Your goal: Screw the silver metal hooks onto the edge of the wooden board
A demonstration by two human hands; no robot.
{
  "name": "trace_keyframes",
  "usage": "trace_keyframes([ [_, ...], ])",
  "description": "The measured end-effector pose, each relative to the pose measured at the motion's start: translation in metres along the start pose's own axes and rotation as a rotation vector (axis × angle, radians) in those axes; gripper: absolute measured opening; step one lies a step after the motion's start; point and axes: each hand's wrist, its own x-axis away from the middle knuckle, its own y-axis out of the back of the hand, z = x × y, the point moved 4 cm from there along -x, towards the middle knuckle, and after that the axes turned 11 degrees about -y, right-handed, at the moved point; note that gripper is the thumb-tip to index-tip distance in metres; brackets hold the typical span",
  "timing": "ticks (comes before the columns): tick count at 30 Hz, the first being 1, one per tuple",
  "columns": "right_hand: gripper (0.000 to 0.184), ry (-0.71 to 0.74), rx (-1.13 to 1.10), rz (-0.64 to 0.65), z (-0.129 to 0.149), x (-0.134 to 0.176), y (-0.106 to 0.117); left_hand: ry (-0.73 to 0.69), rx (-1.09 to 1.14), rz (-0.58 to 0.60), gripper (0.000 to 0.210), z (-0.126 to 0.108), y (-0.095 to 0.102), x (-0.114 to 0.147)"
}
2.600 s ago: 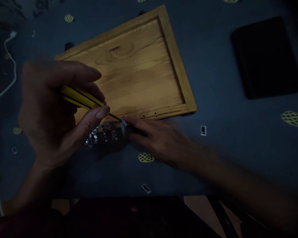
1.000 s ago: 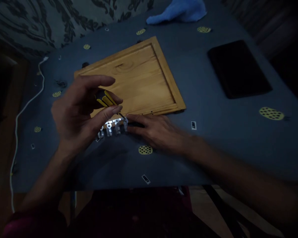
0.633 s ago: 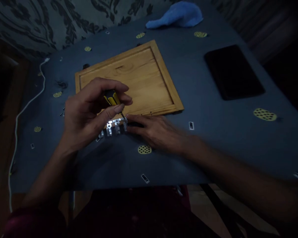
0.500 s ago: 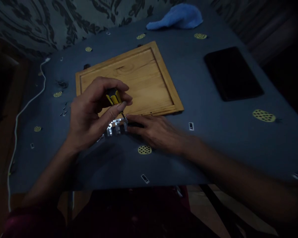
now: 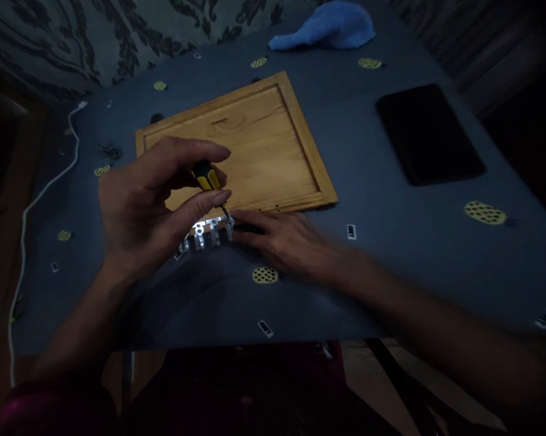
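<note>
My left hand [image 5: 157,200] is closed around the yellow-and-black handle of a short screwdriver [image 5: 208,177]. Its shaft slants down, and its tip meets the right end of a shiny metal hook rail [image 5: 214,225]. The rail lies along the near edge of a framed wooden board [image 5: 249,151], its hooks facing me. From the right, my right hand [image 5: 284,239] reaches in low, its fingertips holding the rail's right end against the board's edge. Part of the rail's left end is behind my left hand.
A patterned grey-blue tablecloth [image 5: 309,309] covers the table. A black tablet-like slab [image 5: 429,134] lies at the right, a blue cloth [image 5: 331,27] at the back. Down the left side runs a white cable [image 5: 49,183]. A dark tangled bit [image 5: 109,151] lies left of the board.
My left hand has shifted left and rolled a little around the screwdriver, whose tip stays at the rail's right end. My right hand stays in place. The view has moved slightly.
</note>
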Motion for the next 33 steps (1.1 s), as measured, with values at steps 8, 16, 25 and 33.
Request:
trace_keyframes([
  [8, 0.063, -0.01, 0.003, 0.021, -0.003, 0.0, -0.009, 0.052, 0.176, 0.095, 0.027, 0.002, 0.003, -0.008],
  [16, 0.065, -0.008, 0.009, 0.038, -0.001, 0.0, -0.006, 0.03, -0.026, 0.01, 0.029, -0.001, 0.002, 0.0],
  [25, 0.057, -0.003, 0.006, 0.048, -0.002, 0.001, -0.006, -0.008, -0.14, -0.008, 0.039, -0.001, 0.009, 0.001],
  [33, 0.054, 0.006, -0.011, 0.054, -0.002, 0.001, -0.007, -0.026, 0.092, 0.045, 0.041, 0.009, 0.011, -0.005],
])
